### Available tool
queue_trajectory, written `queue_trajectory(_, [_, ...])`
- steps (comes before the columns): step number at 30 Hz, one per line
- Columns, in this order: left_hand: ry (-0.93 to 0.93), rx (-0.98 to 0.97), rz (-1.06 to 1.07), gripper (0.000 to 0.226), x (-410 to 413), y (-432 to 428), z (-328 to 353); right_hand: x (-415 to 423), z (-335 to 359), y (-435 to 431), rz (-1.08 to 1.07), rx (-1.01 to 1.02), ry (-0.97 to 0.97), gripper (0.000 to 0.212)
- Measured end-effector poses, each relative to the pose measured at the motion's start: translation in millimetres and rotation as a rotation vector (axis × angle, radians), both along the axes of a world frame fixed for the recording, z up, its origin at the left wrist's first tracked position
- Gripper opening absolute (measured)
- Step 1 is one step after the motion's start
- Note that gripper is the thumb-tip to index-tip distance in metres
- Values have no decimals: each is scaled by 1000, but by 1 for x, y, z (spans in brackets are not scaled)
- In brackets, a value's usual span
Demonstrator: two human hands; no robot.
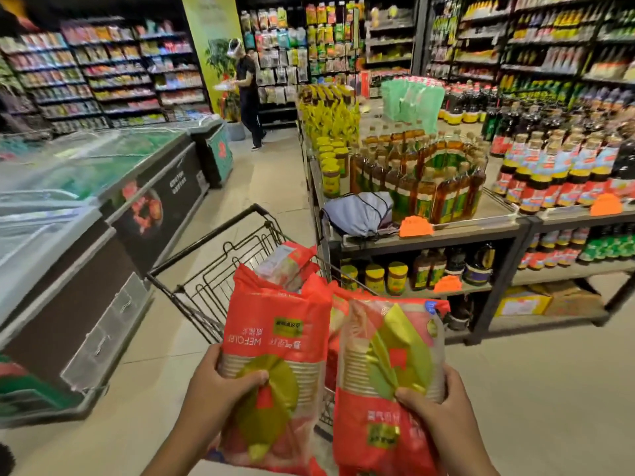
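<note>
I hold two red plastic packs of stacked paper cups over a black wire shopping cart (pixel 220 276). My left hand (pixel 220 389) grips the left pack (pixel 275 338) at its lower edge, thumb on the front. My right hand (pixel 436 403) grips the right pack (pixel 388 372) the same way. More red packs (pixel 288 262) lie inside the cart, partly hidden behind the two I hold.
A long chest freezer (pixel 103 207) runs along the left. On the right stands a metal display rack (pixel 429 235) of bottles and jars, with a grey drawstring bag (pixel 360 211) on its corner. A person (pixel 249 94) stands down the aisle by wall shelves.
</note>
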State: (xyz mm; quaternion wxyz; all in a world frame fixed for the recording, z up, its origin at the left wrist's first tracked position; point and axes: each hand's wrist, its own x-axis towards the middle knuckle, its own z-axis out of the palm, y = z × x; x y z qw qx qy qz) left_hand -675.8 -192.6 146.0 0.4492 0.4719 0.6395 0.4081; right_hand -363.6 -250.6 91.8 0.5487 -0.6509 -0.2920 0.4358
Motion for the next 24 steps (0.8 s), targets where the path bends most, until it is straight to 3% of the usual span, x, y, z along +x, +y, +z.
queue_trajectory(3, [17, -72, -37, 111, -1, 72, -8, -5, -17, 62, -15, -72, 61, 87])
queue_trajectory(12, [58, -291, -281, 64, 41, 292, -104, -11, -80, 200, -231, -326, 91, 56])
queue_trajectory(18, [144, -417, -540, 81, 75, 424, -210, 0, -172, 261, -419, -516, 146, 80])
queue_trajectory(22, [183, -498, -607, 98, 80, 475, -281, -5, -177, 294, -473, -593, 129, 76])
queue_trajectory(24, [212, -536, -606, 93, 90, 478, -267, -5, -178, 308, -473, -644, 83, 73])
